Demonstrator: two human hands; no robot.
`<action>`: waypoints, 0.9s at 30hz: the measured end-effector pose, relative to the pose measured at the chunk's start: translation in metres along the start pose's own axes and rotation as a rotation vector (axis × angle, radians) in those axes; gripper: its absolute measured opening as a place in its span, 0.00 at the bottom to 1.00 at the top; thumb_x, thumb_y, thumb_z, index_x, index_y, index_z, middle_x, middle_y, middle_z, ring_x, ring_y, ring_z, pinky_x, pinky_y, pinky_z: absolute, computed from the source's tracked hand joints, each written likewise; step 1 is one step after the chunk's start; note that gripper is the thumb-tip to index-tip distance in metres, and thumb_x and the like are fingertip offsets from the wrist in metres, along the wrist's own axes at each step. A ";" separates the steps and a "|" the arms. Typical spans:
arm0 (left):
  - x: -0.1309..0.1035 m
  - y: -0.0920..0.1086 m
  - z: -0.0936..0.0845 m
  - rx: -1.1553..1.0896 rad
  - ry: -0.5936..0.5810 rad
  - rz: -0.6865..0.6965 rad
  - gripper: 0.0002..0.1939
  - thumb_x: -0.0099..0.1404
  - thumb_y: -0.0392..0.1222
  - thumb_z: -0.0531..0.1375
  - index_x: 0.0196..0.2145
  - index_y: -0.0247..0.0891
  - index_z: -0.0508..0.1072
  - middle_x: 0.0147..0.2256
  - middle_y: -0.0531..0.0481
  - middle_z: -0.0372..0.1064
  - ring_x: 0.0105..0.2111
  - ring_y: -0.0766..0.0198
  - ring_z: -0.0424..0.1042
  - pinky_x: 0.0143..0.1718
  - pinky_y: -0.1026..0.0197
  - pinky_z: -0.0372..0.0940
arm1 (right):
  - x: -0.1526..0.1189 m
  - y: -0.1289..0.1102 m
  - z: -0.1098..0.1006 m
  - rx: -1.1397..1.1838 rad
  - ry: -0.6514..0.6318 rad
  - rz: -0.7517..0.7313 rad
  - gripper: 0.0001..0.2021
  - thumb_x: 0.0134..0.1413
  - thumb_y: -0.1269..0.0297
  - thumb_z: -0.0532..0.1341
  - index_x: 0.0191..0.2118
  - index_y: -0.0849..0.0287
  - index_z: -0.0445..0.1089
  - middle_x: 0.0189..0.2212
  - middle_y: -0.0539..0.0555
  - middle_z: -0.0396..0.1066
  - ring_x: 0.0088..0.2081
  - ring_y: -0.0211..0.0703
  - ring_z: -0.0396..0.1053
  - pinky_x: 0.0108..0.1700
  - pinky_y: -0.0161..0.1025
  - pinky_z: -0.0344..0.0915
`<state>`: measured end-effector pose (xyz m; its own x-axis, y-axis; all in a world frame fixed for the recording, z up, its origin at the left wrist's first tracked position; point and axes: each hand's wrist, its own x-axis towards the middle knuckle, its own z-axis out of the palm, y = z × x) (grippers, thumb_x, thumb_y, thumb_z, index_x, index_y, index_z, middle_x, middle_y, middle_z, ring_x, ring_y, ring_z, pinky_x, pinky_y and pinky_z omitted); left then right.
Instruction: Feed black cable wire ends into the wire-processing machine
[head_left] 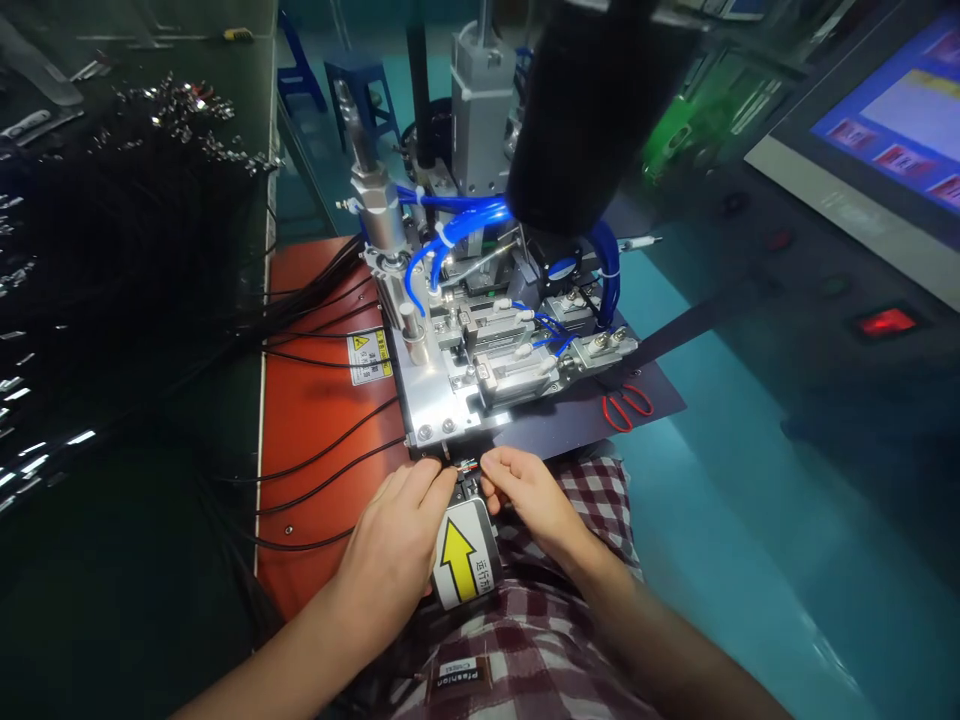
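Observation:
My left hand (401, 520) is closed in a pinch at the front of a metal machine (439, 395). A black cable (319, 546) runs in from the left to this hand. Thin coloured wires (468, 466) show between the two hands, over a small dark fixture (472, 488). The fingertips of my right hand (525, 488) are pinched at the right end of these wires. Just below the fingers is a white label with a yellow arrow (459, 560). My fingers hide much of the cable end.
Several black cables cross the orange base plate (315, 420) from a large dark bundle (135, 220) at left. Red-handled scissors (627, 408) lie on the dark plate at right. Blue air tubes (472, 215) loop above the machine. A screen (892, 120) stands at upper right.

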<state>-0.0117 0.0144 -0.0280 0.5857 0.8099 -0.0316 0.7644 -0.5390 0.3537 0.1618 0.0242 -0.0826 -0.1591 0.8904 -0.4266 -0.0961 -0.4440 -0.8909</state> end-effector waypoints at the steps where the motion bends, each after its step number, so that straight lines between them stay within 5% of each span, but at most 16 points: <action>1: 0.000 0.000 0.000 -0.003 0.000 -0.001 0.19 0.61 0.28 0.50 0.50 0.33 0.63 0.44 0.41 0.63 0.38 0.54 0.63 0.38 0.51 0.66 | -0.001 -0.001 0.000 0.019 -0.004 -0.003 0.18 0.55 0.50 0.54 0.23 0.60 0.61 0.17 0.46 0.61 0.18 0.33 0.58 0.23 0.33 0.56; 12: 0.001 -0.001 0.002 0.028 0.067 0.017 0.17 0.62 0.29 0.50 0.49 0.32 0.65 0.41 0.41 0.65 0.36 0.55 0.64 0.36 0.52 0.67 | -0.005 -0.012 0.007 -0.099 0.027 -0.149 0.11 0.54 0.57 0.58 0.28 0.58 0.61 0.20 0.45 0.62 0.21 0.35 0.61 0.25 0.34 0.58; 27: 0.002 -0.003 0.001 -0.088 0.121 0.030 0.15 0.64 0.30 0.48 0.47 0.32 0.68 0.40 0.41 0.66 0.37 0.56 0.65 0.37 0.54 0.66 | 0.000 -0.007 0.013 0.107 -0.010 -0.060 0.15 0.51 0.53 0.59 0.26 0.58 0.59 0.18 0.44 0.59 0.19 0.33 0.57 0.24 0.33 0.55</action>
<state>-0.0130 0.0174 -0.0298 0.5674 0.8183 0.0918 0.7171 -0.5458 0.4334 0.1498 0.0261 -0.0743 -0.1597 0.9148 -0.3710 -0.2097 -0.3987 -0.8928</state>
